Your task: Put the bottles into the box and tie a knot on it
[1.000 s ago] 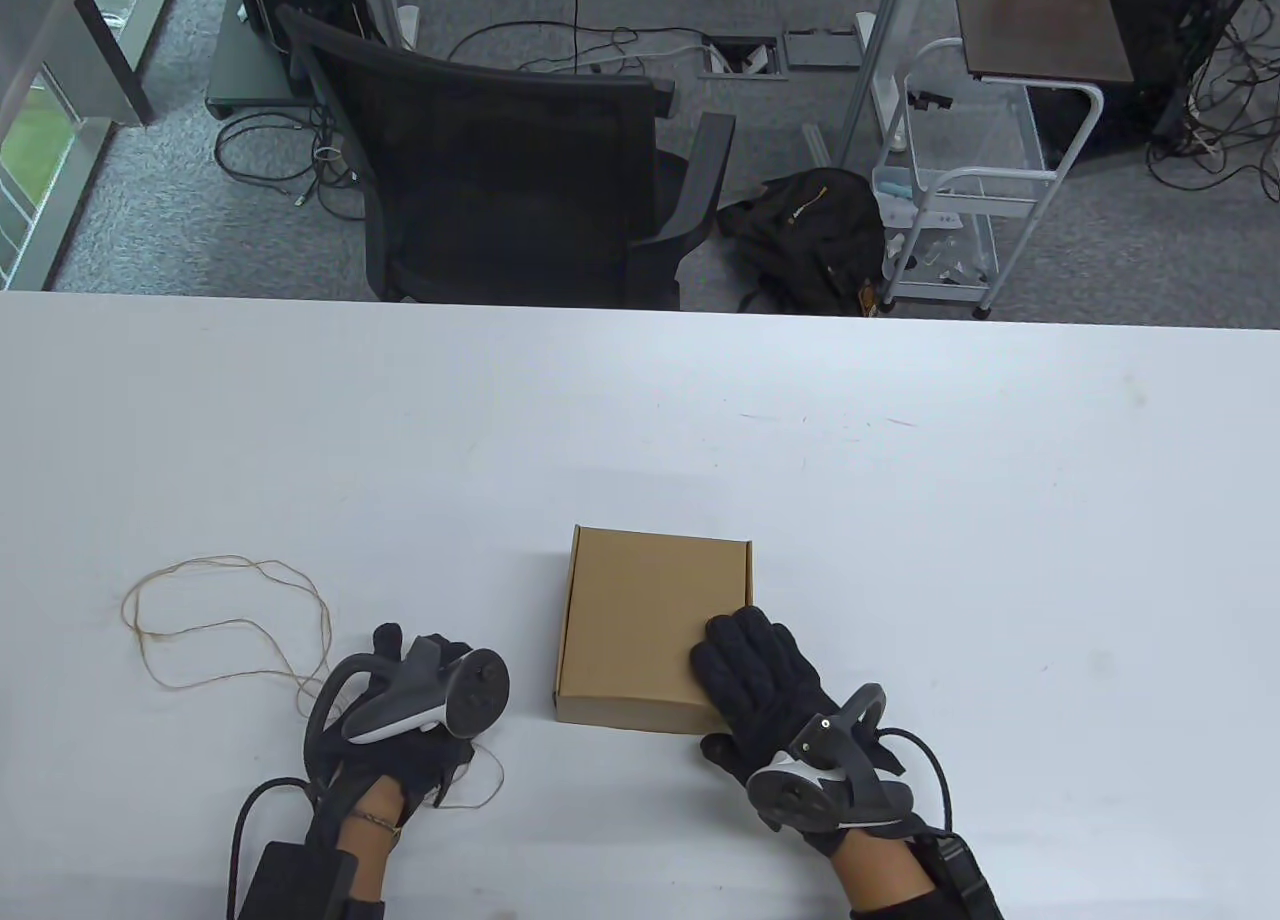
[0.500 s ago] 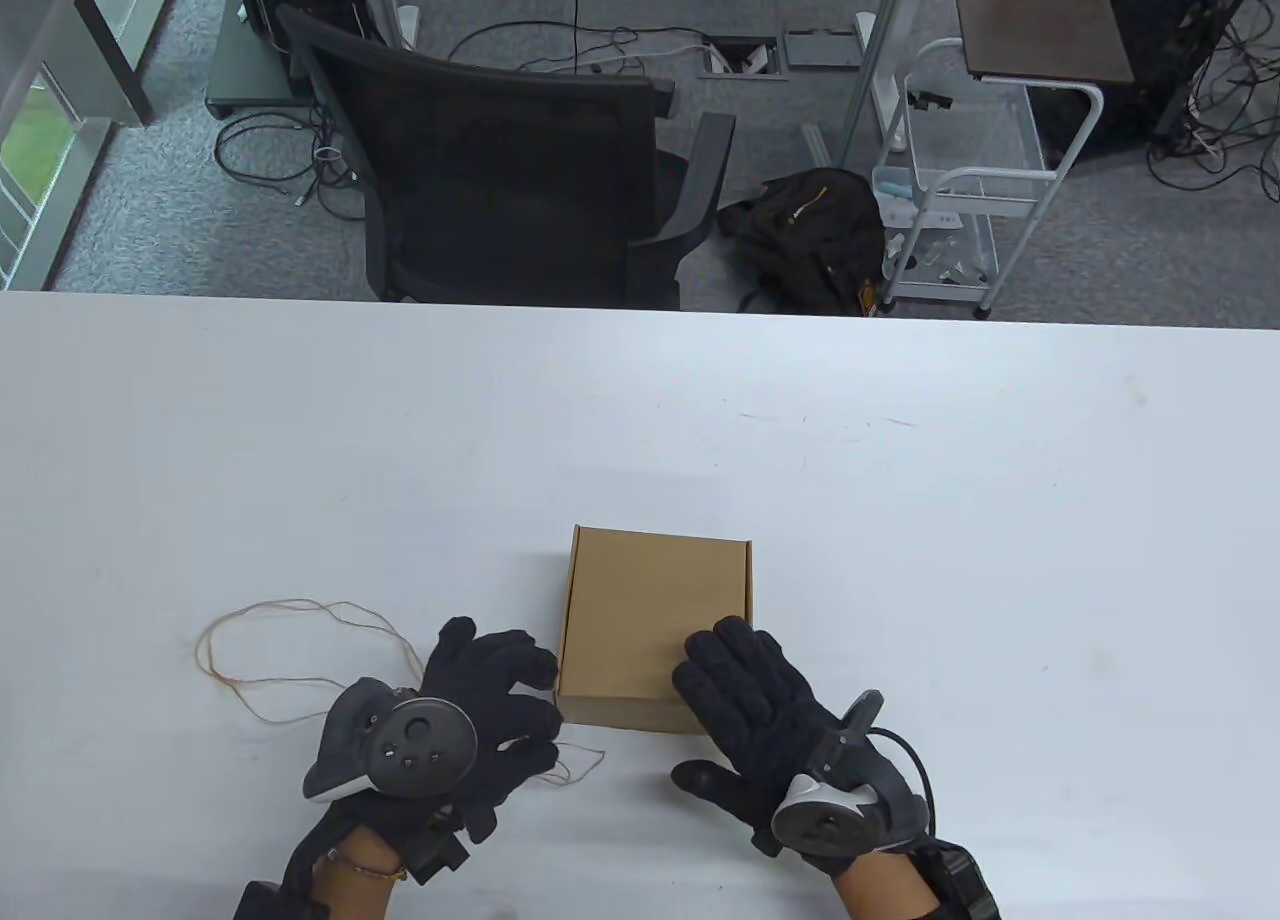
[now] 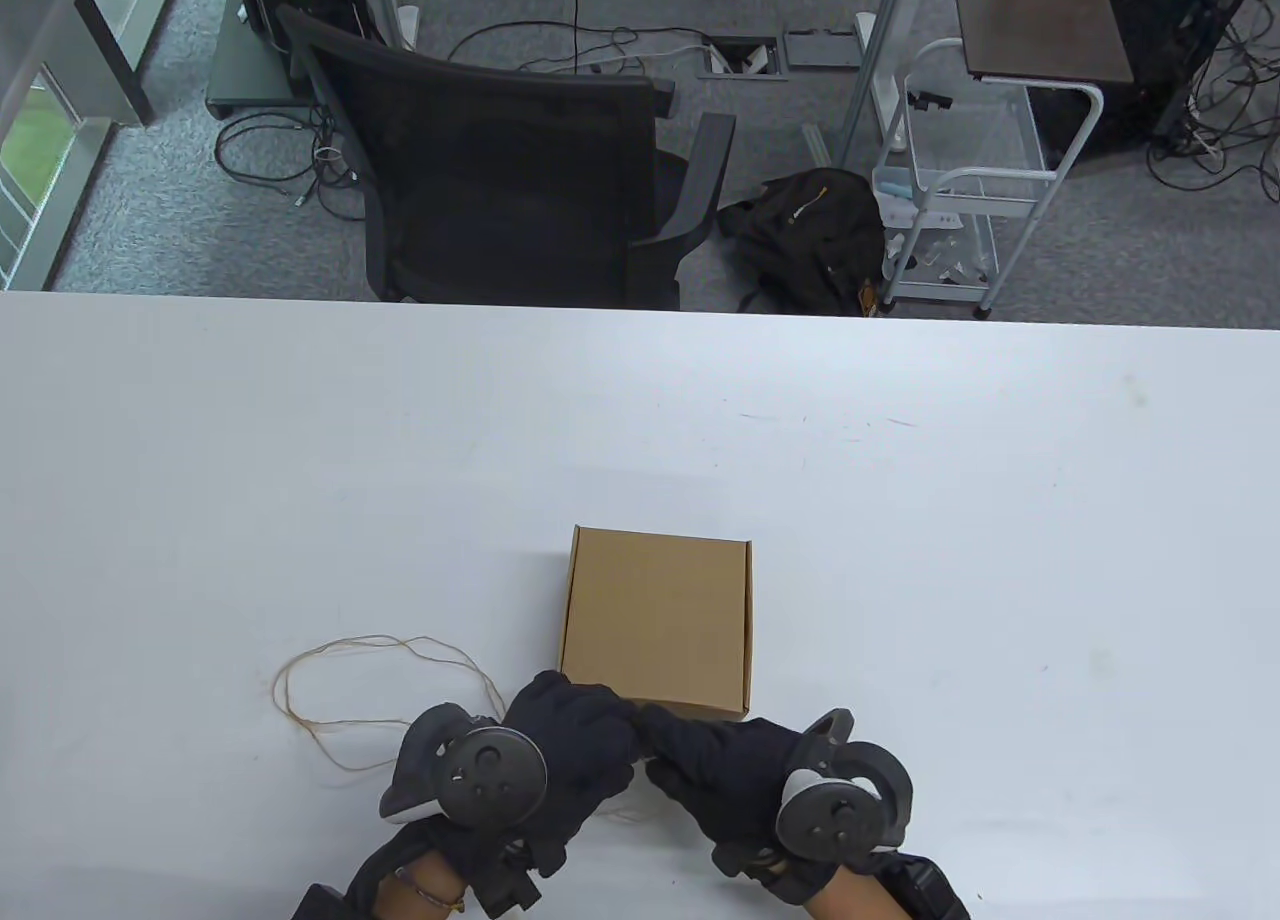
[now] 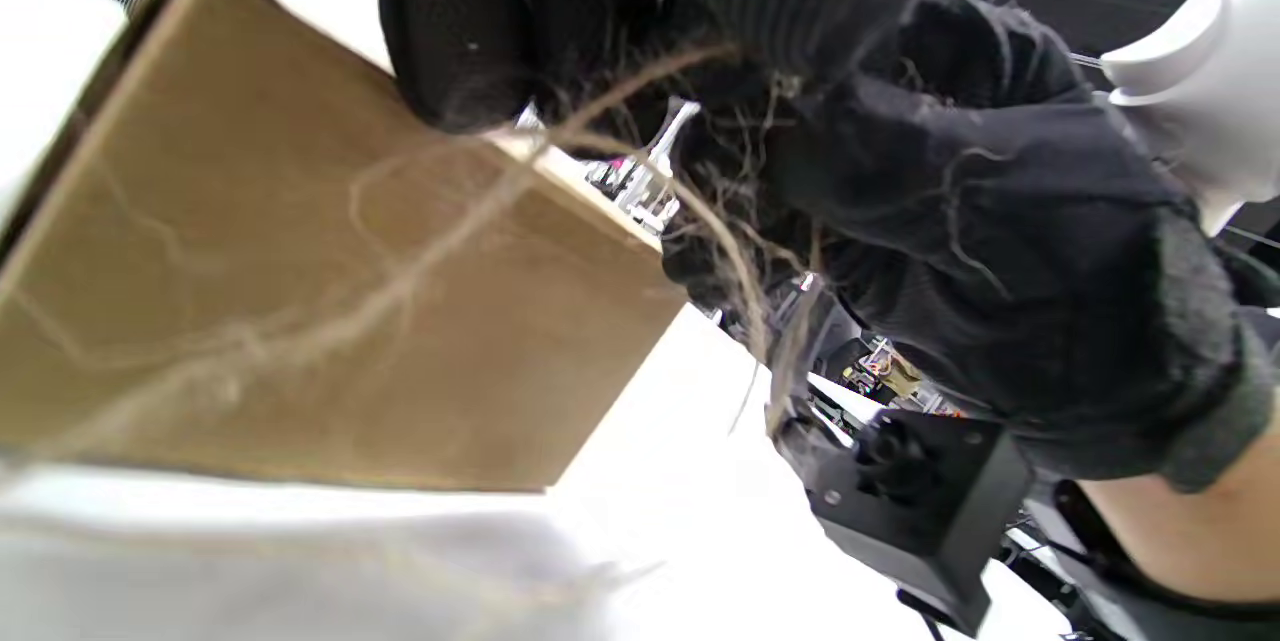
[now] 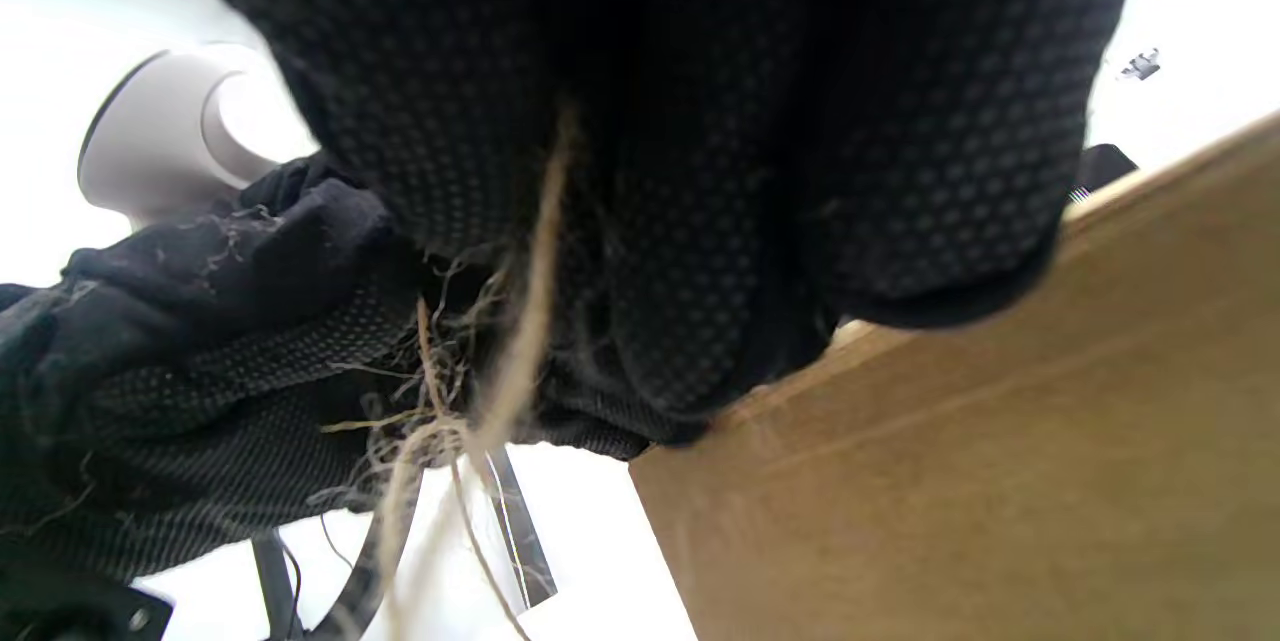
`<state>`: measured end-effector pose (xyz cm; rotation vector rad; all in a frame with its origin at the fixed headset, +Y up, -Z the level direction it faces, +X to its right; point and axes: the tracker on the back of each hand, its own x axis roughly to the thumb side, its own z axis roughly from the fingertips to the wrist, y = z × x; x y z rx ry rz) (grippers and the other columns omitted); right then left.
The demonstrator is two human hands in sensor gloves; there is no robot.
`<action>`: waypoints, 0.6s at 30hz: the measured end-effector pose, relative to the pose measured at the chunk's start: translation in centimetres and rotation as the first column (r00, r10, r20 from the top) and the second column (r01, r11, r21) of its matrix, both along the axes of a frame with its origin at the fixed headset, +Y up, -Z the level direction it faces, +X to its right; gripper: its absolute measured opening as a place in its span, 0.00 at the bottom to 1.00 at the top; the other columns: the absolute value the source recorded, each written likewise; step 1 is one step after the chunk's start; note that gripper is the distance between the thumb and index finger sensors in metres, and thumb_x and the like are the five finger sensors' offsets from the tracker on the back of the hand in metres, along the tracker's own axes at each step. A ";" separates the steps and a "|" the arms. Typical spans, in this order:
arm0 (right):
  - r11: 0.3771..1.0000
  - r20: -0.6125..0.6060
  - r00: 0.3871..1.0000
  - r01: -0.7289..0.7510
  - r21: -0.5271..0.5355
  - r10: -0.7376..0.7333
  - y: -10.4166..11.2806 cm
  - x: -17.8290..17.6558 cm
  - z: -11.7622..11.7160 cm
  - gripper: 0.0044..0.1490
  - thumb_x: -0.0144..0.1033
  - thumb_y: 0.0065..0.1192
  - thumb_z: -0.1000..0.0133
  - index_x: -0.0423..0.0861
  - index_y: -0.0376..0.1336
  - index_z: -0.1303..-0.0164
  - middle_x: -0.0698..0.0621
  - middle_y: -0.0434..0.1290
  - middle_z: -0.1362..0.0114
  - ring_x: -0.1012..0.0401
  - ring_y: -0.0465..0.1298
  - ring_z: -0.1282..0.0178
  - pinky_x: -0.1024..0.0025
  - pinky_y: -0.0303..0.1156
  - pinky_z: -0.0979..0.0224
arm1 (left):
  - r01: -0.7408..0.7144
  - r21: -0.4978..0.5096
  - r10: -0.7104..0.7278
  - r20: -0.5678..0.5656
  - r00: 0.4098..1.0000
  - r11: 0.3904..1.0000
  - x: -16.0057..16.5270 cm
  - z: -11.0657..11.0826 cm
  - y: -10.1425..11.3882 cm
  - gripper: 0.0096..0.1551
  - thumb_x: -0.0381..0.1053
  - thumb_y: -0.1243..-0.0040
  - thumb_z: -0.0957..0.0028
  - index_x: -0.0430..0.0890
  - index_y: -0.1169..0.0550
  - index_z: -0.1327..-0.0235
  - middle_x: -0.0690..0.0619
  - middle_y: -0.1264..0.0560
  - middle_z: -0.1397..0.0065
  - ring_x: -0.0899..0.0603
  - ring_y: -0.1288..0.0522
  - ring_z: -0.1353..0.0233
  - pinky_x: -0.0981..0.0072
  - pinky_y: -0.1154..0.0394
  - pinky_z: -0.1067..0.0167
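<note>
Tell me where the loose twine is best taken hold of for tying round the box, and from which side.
Probably at its near end, just in front of the box, where both hands already meet on the twine; come from above. The rest lies as a slack loop to the box's left, so an end gives control.

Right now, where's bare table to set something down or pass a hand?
Free: the table right of the box, and the wide strip behind it to the far edge. Crowded: the near edge, where left hand and right hand meet at the box's front, string looped to their left.
</note>
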<state>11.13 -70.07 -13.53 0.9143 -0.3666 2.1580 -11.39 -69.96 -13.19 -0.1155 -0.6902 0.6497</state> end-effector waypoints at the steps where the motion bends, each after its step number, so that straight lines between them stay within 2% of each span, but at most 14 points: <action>1: 1.000 0.012 1.000 0.013 -0.008 -0.013 0.0 0.2 -0.1 0.27 0.34 0.78 0.54 0.38 0.76 0.46 0.46 0.89 0.57 0.54 0.90 0.64 0.59 0.88 0.61 | -0.015 -0.020 0.015 0.001 1.000 1.000 0.1 0.1 0.2 0.25 0.51 0.41 0.45 0.45 0.23 0.36 0.39 0.17 0.28 0.27 0.24 0.25 0.19 0.41 0.30; 4: 0.997 0.017 0.998 0.062 -0.036 -0.061 -0.3 0.6 -0.3 0.25 0.35 0.75 0.53 0.38 0.78 0.49 0.46 0.89 0.59 0.55 0.90 0.66 0.60 0.88 0.63 | -0.121 -0.002 0.120 -0.023 0.992 0.993 0.0 0.2 0.6 0.27 0.52 0.40 0.45 0.43 0.24 0.36 0.43 0.13 0.36 0.31 0.19 0.30 0.20 0.38 0.31; 5: 0.996 0.023 0.997 0.076 -0.038 -0.075 -0.2 0.6 -0.3 0.24 0.35 0.75 0.52 0.38 0.78 0.50 0.47 0.89 0.60 0.56 0.90 0.67 0.60 0.88 0.63 | -0.148 -0.005 0.147 -0.019 0.989 0.989 -0.1 0.2 0.7 0.29 0.52 0.39 0.46 0.43 0.25 0.33 0.46 0.11 0.39 0.32 0.17 0.31 0.21 0.38 0.31; 7: 0.996 0.044 0.996 0.082 -0.028 -0.080 -0.1 0.8 -0.2 0.24 0.36 0.73 0.52 0.37 0.78 0.50 0.47 0.89 0.61 0.57 0.90 0.68 0.61 0.88 0.64 | -0.195 -0.045 0.195 0.012 0.981 0.980 -0.1 0.2 0.7 0.40 0.57 0.30 0.50 0.39 0.28 0.28 0.50 0.10 0.45 0.35 0.16 0.33 0.21 0.39 0.30; 10: 0.993 0.059 0.993 0.107 -0.044 -0.104 0.1 1.2 -0.4 0.25 0.37 0.72 0.51 0.37 0.77 0.50 0.48 0.89 0.62 0.58 0.89 0.69 0.63 0.88 0.65 | -0.198 -0.046 0.200 0.028 0.979 0.979 -0.2 0.2 0.8 0.47 0.57 0.24 0.55 0.40 0.30 0.24 0.54 0.09 0.49 0.39 0.14 0.35 0.21 0.40 0.30; 12: 0.989 0.062 0.990 0.128 -0.072 -0.124 0.0 1.9 -0.7 0.24 0.38 0.71 0.51 0.39 0.77 0.50 0.49 0.88 0.62 0.60 0.89 0.70 0.64 0.88 0.66 | -0.243 -0.072 0.246 0.030 0.969 0.967 -0.7 0.0 0.9 0.46 0.55 0.24 0.55 0.41 0.29 0.24 0.54 0.10 0.50 0.39 0.13 0.36 0.21 0.40 0.30; 14: 0.971 0.053 0.981 0.193 -0.144 -0.187 0.0 2.7 -1.2 0.24 0.38 0.70 0.51 0.40 0.77 0.49 0.50 0.88 0.62 0.60 0.89 0.68 0.63 0.88 0.64 | -0.293 -0.106 0.295 0.003 0.955 0.950 -1.5 -0.2 0.9 0.44 0.54 0.26 0.52 0.42 0.29 0.23 0.54 0.10 0.47 0.38 0.14 0.35 0.21 0.40 0.30; 15: 0.946 0.015 0.976 0.213 -0.244 -0.216 -0.2 3.3 -1.6 0.25 0.39 0.68 0.50 0.41 0.76 0.47 0.50 0.87 0.59 0.59 0.88 0.64 0.62 0.87 0.60 | -0.329 -0.129 0.332 0.004 0.943 0.935 -2.1 -0.5 0.9 0.43 0.54 0.26 0.52 0.43 0.29 0.23 0.54 0.10 0.46 0.38 0.15 0.34 0.21 0.40 0.30; 16: 0.909 -0.045 0.957 0.256 -0.329 -0.286 -0.6 3.8 -1.9 0.25 0.38 0.66 0.48 0.43 0.74 0.44 0.51 0.86 0.54 0.55 0.87 0.58 0.58 0.86 0.55 | -0.361 -0.156 0.366 0.000 0.931 0.919 -2.7 -0.7 0.9 0.43 0.53 0.26 0.52 0.44 0.29 0.23 0.54 0.10 0.45 0.38 0.15 0.34 0.21 0.40 0.30; 17: 0.878 -0.063 0.936 0.301 -0.372 -0.347 -0.8 4.0 -2.2 0.25 0.37 0.65 0.48 0.43 0.73 0.43 0.50 0.85 0.52 0.52 0.86 0.54 0.54 0.85 0.51 | -0.384 -0.168 0.389 -0.004 0.921 0.908 -3.0 -0.9 0.9 0.43 0.53 0.25 0.52 0.45 0.29 0.22 0.54 0.10 0.44 0.38 0.15 0.33 0.21 0.40 0.30; 18: 0.810 -0.062 0.893 0.372 -0.452 -0.445 -1.3 4.4 -2.6 0.25 0.36 0.65 0.48 0.43 0.73 0.43 0.49 0.85 0.52 0.49 0.86 0.52 0.52 0.84 0.50 | -0.418 -0.202 0.427 -0.002 0.904 0.886 -3.5 -1.2 0.8 0.44 0.53 0.25 0.52 0.44 0.29 0.22 0.54 0.10 0.44 0.38 0.15 0.33 0.21 0.40 0.30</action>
